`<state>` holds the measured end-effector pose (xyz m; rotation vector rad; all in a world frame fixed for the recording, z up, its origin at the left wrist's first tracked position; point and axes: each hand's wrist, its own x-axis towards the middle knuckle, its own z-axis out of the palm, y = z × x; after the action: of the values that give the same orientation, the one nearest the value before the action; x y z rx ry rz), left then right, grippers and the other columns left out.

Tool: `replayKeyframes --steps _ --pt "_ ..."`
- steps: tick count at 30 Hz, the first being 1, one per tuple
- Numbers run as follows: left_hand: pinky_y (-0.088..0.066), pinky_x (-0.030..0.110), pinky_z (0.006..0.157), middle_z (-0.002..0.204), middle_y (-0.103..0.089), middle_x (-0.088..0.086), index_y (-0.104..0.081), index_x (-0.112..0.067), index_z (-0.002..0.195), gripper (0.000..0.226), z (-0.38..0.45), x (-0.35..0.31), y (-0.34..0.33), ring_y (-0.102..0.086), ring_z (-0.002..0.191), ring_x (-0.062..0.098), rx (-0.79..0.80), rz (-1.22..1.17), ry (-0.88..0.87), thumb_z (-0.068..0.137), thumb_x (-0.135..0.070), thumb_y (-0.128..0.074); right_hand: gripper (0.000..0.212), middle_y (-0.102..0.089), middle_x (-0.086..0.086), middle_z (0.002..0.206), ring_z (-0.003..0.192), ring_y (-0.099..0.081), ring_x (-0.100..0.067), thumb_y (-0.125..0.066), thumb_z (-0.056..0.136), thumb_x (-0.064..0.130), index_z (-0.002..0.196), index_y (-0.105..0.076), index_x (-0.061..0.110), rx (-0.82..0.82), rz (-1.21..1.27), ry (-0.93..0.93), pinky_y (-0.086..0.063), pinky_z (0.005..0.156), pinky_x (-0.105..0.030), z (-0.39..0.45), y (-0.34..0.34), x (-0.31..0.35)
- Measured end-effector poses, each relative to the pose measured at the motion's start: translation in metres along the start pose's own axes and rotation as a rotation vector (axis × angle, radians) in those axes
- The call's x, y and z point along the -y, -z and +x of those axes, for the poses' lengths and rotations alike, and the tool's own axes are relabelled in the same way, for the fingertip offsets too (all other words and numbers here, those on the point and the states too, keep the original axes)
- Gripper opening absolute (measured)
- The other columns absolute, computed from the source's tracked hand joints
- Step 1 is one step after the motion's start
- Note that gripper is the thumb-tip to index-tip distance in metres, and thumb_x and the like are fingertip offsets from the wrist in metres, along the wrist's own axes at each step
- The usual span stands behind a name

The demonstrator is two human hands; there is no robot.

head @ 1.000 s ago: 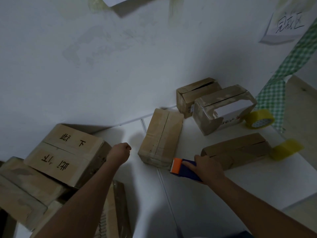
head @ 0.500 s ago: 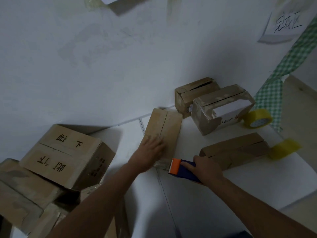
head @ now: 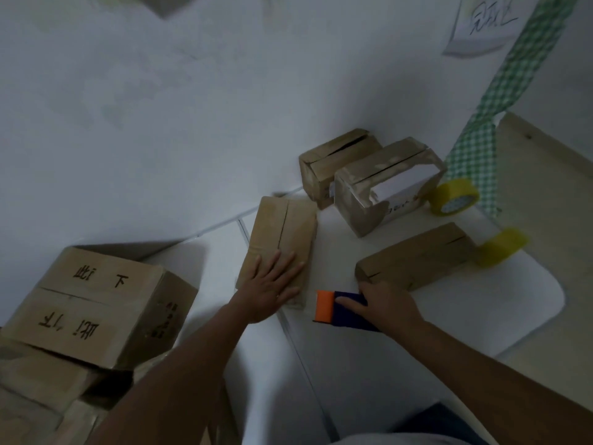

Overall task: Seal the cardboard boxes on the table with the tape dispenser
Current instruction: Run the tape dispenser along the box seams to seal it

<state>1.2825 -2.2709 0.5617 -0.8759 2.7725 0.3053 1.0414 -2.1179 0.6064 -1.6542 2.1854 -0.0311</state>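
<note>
A long cardboard box [head: 282, 229] lies on the white table [head: 481, 316] with a slit down its top. My left hand [head: 272, 284] rests flat on its near end, fingers spread. Just right of that box, my right hand [head: 385, 309] grips a blue tape dispenser [head: 346, 311] with an orange front, low over the table. Another closed box [head: 414, 255] lies behind my right hand. Two more boxes [head: 340, 162] [head: 385, 184] stand by the wall; the nearer one has a torn side.
Two yellow tape rolls [head: 455, 197] [head: 503, 247] sit at the table's right. A stack of larger printed cartons [head: 96, 303] stands at the left. A green checked strip [head: 500, 91] hangs on the wall, with a wooden board [head: 545, 175] beside it.
My left hand went from a raised fist left of the long box to lying flat with spread fingers on its near end. My right hand with the dispenser has stayed put.
</note>
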Motion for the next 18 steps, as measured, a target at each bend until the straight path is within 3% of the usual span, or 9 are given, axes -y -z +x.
replayKeyframes --steps 6,9,11,14,16,18 --pt "0.017 0.043 0.117 0.159 0.025 -0.018 0.012 -0.045 0.152 0.072 -0.001 -0.001 0.001 0.026 0.147 0.010 -0.001 -0.016 0.003 0.085 -0.073 0.015 0.065 -0.042 0.005 0.063 0.060 -0.045 -0.012 -0.032 0.081 0.078 0.077 -0.049 0.016 0.040 0.013 -0.045 -0.029 0.048 -0.025 -0.011 0.004 -0.024" --pt "0.015 0.043 0.118 0.160 0.023 -0.018 0.014 -0.046 0.151 0.071 -0.004 -0.007 -0.001 0.025 0.147 0.010 -0.011 -0.067 0.058 0.085 -0.074 0.015 0.064 -0.046 0.003 0.065 0.063 -0.050 -0.014 -0.038 0.081 0.078 0.073 -0.051 0.015 0.049 0.034 -0.071 -0.038 0.055 -0.030 -0.009 0.006 -0.024" --pt "0.009 0.045 0.119 0.163 0.017 -0.013 0.016 -0.047 0.151 0.064 -0.011 -0.015 -0.010 0.021 0.149 0.013 -0.076 -0.056 0.124 0.092 -0.069 0.008 0.061 -0.045 0.003 0.064 0.060 -0.047 -0.013 -0.042 0.083 0.075 0.066 -0.045 0.017 0.090 0.072 -0.101 -0.036 0.054 -0.030 -0.005 0.005 -0.018" --pt "-0.016 0.050 0.115 0.164 -0.017 -0.001 -0.013 -0.037 0.155 0.060 -0.025 -0.032 -0.020 -0.011 0.150 0.026 -0.159 -0.053 0.227 0.100 -0.059 -0.019 0.057 -0.044 0.003 0.065 0.058 -0.042 -0.009 -0.043 0.086 0.072 0.064 -0.042 0.019 0.137 0.121 -0.126 -0.029 0.049 -0.026 -0.003 0.001 -0.015" --pt "-0.040 0.051 0.104 0.153 -0.041 0.004 -0.037 -0.033 0.147 0.056 -0.029 -0.040 -0.016 -0.036 0.139 0.033 -0.209 -0.021 0.216 0.097 -0.057 -0.031 0.052 -0.046 0.003 0.071 0.068 -0.049 -0.013 -0.043 0.090 0.067 0.071 -0.044 0.019 0.196 0.118 -0.118 -0.035 0.053 -0.027 -0.002 -0.001 -0.013" --pt "-0.042 0.051 0.101 0.145 -0.047 0.005 -0.049 -0.034 0.136 0.048 -0.025 -0.040 -0.008 -0.036 0.135 0.031 -0.254 -0.042 0.136 0.096 -0.056 -0.034 0.046 -0.048 0.001 0.075 0.076 -0.053 -0.016 -0.045 0.093 0.060 0.080 -0.048 0.016 0.254 0.095 -0.103 -0.041 0.060 -0.029 0.000 0.000 -0.008"
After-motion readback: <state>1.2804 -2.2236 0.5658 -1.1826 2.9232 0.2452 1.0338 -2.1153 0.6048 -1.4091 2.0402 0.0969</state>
